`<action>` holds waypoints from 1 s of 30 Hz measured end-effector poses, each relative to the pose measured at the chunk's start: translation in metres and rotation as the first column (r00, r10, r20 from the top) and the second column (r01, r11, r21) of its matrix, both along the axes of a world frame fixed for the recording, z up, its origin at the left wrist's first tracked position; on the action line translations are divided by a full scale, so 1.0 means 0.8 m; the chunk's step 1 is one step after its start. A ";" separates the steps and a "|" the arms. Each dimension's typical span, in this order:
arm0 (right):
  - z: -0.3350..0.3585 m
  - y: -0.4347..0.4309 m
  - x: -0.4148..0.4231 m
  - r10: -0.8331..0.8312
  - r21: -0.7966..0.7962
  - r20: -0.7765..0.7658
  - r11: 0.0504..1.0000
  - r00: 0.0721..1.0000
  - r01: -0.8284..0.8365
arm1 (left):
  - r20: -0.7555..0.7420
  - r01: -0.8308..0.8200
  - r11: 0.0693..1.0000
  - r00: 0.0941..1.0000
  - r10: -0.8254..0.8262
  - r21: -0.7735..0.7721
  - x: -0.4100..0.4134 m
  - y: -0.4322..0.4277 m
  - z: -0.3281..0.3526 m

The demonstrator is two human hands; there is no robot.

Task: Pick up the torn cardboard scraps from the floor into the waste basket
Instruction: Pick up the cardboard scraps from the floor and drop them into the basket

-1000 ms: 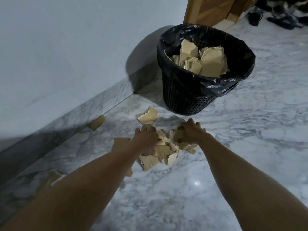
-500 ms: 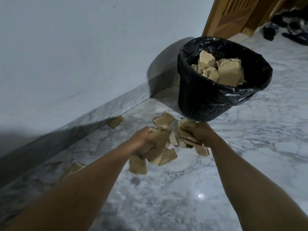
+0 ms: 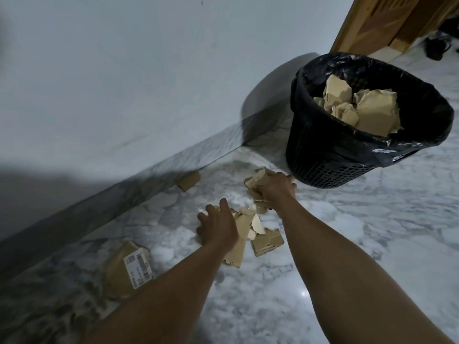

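Note:
The black mesh waste basket point(image 3: 330, 157) with a black liner stands at the upper right, with cardboard scraps in it point(image 3: 372, 112). My right hand point(image 3: 275, 189) is closed on a bundle of torn cardboard scraps point(image 3: 257, 181), just left of the basket's base. My left hand point(image 3: 218, 227) is lower and to the left, fingers spread, its palm against more scraps point(image 3: 238, 247) that hang below it. One corrugated scrap point(image 3: 267, 242) sits between my forearms; I cannot tell if it is held. A small scrap point(image 3: 189, 181) lies by the wall, and a large labelled piece point(image 3: 124, 271) lies at the lower left.
The floor is white marble point(image 3: 360, 232), with a grey marble skirting point(image 3: 139, 177) and a pale wall along the left. A wooden door frame point(image 3: 372, 26) stands behind the basket, and dark shoes point(image 3: 437, 48) lie at the top right.
My hands, which pressed one pile together, have moved apart. The right hand has gone toward the basket's base with its bundle, and the left hand has dropped lower with spread fingers.

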State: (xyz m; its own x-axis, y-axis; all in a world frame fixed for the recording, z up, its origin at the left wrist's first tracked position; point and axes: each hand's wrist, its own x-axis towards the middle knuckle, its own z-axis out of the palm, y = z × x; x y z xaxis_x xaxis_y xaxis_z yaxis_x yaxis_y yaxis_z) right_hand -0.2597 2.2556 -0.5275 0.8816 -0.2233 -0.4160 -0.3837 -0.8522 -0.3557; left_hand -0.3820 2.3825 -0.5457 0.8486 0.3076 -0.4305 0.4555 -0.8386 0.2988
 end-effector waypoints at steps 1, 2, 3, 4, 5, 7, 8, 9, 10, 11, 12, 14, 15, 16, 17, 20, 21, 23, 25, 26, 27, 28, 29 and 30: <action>0.004 0.003 0.000 0.010 -0.007 0.005 1.000 1.000 -0.010 | -0.028 -0.019 1.000 0.999 0.018 -0.019 0.005 0.002 0.000; 0.007 0.005 0.002 0.000 0.020 -0.002 1.000 1.000 0.000 | -0.063 -0.048 0.998 0.997 0.045 -0.047 0.009 0.005 0.000; 0.008 0.006 0.003 -0.029 0.059 -0.009 0.998 1.000 0.029 | -0.096 -0.087 0.993 0.992 0.079 -0.082 0.013 0.009 0.001; 0.011 0.006 0.004 -0.072 0.086 0.001 0.994 0.997 0.072 | -0.123 -0.120 0.986 0.987 0.106 -0.117 0.016 0.013 0.001; 0.013 0.007 0.004 -0.120 0.120 -0.004 0.986 0.993 0.120 | -0.139 -0.139 0.980 0.983 0.120 -0.140 0.017 0.015 0.002; 0.016 0.007 0.001 -0.141 0.141 0.021 0.981 0.990 0.137 | -0.136 -0.151 0.977 0.982 0.131 -0.151 0.015 0.014 0.004; 0.015 0.006 0.001 -0.141 0.147 0.029 0.980 0.990 0.135 | -0.118 -0.149 0.978 0.984 0.132 -0.149 0.013 0.012 0.005; 0.018 0.007 -0.001 -0.148 0.176 0.028 0.974 0.989 0.140 | -0.098 -0.146 0.977 0.986 0.132 -0.152 0.011 0.009 0.007; 0.020 0.008 -0.003 -0.164 0.256 0.007 0.954 0.986 0.157 | -0.080 -0.140 0.976 0.989 0.128 -0.165 0.009 0.007 0.009; 0.025 0.009 -0.006 -0.204 0.387 -0.049 0.898 0.978 0.207 | -0.071 -0.138 0.973 0.989 0.127 -0.185 0.008 0.007 0.010; 0.024 0.009 -0.006 -0.247 0.520 -0.104 0.812 0.963 0.264 | -0.079 -0.147 0.966 0.988 0.133 -0.212 0.007 0.008 0.008; 0.018 0.009 -0.002 -0.306 0.671 -0.206 0.647 0.929 0.362 | -0.104 -0.180 0.947 0.982 0.157 -0.265 0.003 0.012 0.007; 0.010 0.010 0.003 -0.336 0.672 -0.206 0.635 0.919 0.382 | -0.112 -0.199 0.937 0.978 0.174 -0.287 0.001 0.014 0.005; -0.002 0.012 0.008 -0.360 0.656 -0.186 0.647 0.914 0.389 | -0.115 -0.212 0.929 0.976 0.185 -0.305 0.000 0.015 0.003; -0.017 0.015 0.019 -0.399 0.570 -0.147 0.713 0.905 0.407 | -0.114 -0.217 0.923 0.975 0.190 -0.318 -0.001 0.016 0.002; -0.023 0.028 0.026 -0.295 0.313 -0.016 0.906 0.955 0.285 | -0.109 -0.214 0.916 0.976 0.187 -0.341 0.001 0.015 -0.004; -0.012 0.034 0.022 -0.209 0.230 0.008 0.952 0.978 0.202 | -0.111 -0.210 0.917 0.977 0.183 -0.340 0.003 0.014 -0.007; -0.006 0.038 0.026 -0.114 0.149 0.038 0.983 0.993 0.107 | -0.118 -0.208 0.923 0.977 0.179 -0.324 0.007 0.013 -0.011; -0.006 0.038 0.029 -0.119 0.191 0.044 0.976 0.992 0.109 | -0.126 -0.211 0.927 0.976 0.180 -0.310 0.008 0.010 -0.014; -0.006 0.038 0.029 -0.164 0.236 0.038 0.960 0.986 0.150 | -0.131 -0.211 0.928 0.975 0.178 -0.308 0.009 0.008 -0.015; -0.006 0.038 0.026 -0.211 0.271 0.045 0.943 0.976 0.192 | -0.131 -0.211 0.928 0.975 0.179 -0.307 0.008 0.008 -0.015; -0.006 0.038 0.021 -0.224 0.287 0.076 0.938 0.972 0.194 | -0.125 -0.211 0.929 0.976 0.180 -0.305 0.008 0.007 -0.014; -0.005 0.039 0.016 -0.211 0.283 0.130 0.944 0.969 0.168 | -0.118 -0.209 0.930 0.976 0.182 -0.302 0.007 0.008 -0.014; -0.001 0.041 0.008 -0.186 0.275 0.183 0.952 0.965 0.131 | -0.108 -0.208 0.931 0.977 0.183 -0.300 0.006 0.008 -0.012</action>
